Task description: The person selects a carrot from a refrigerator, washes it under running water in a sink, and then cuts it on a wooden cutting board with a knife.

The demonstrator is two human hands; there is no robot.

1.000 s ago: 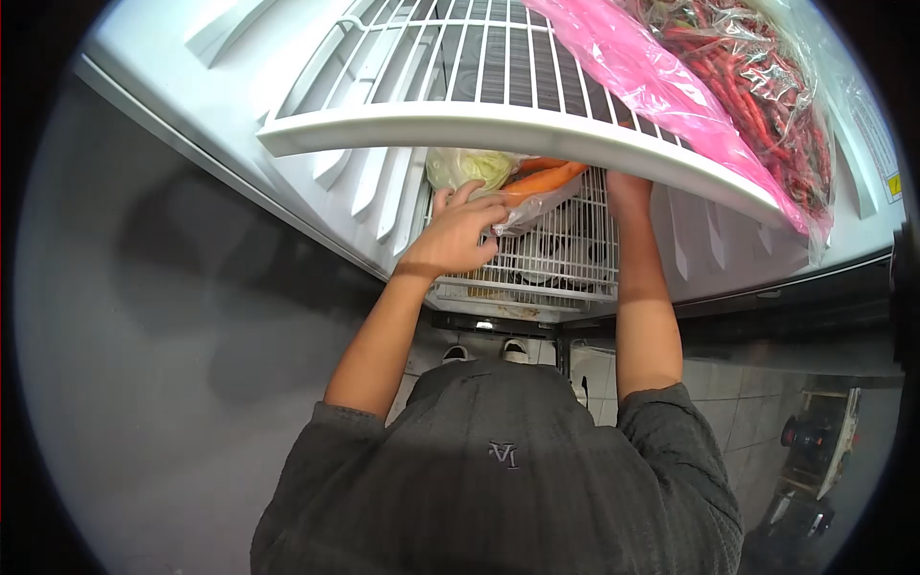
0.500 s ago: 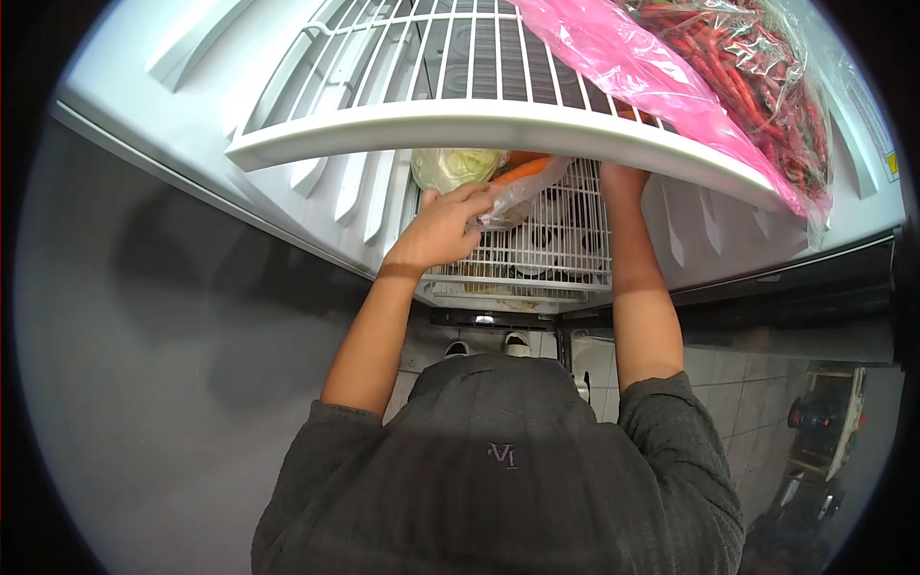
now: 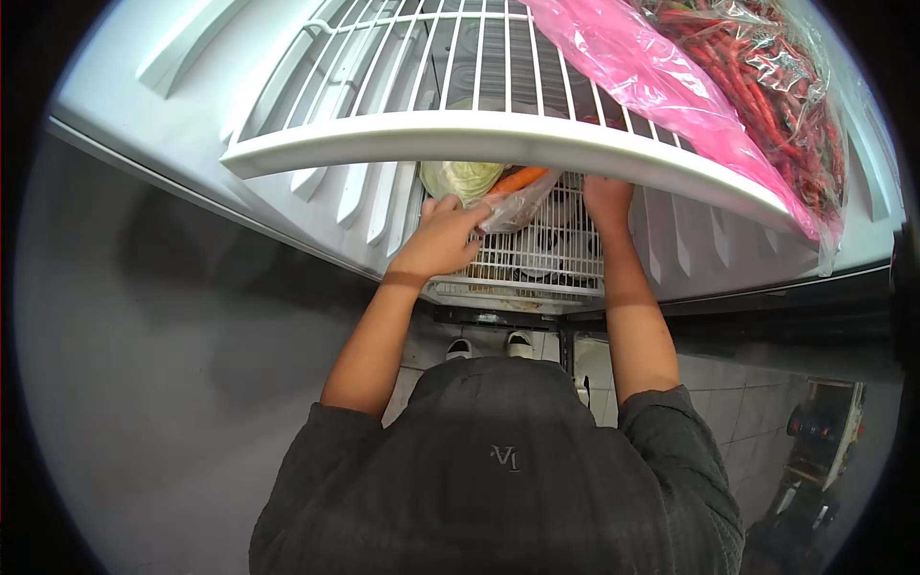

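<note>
Inside a fridge, my left hand has its fingers at the near end of a clear plastic bag with orange carrots. The bag lies on a lower wire shelf. Beside it, at the left, is a pale green cabbage in clear plastic. My right hand reaches in at the right side, under the front edge of the upper shelf; its fingers are mostly hidden there, so what it holds cannot be made out.
On the upper shelf's right side lie a pink plastic bag and a clear bag of red chillies. Ribbed white walls flank the lower space. A cluttered rack stands at the lower right.
My right hand has shifted slightly left and toward me, showing more below the shelf edge. My left hand stays by the carrot bag, a little lower. The view has tilted slightly.
</note>
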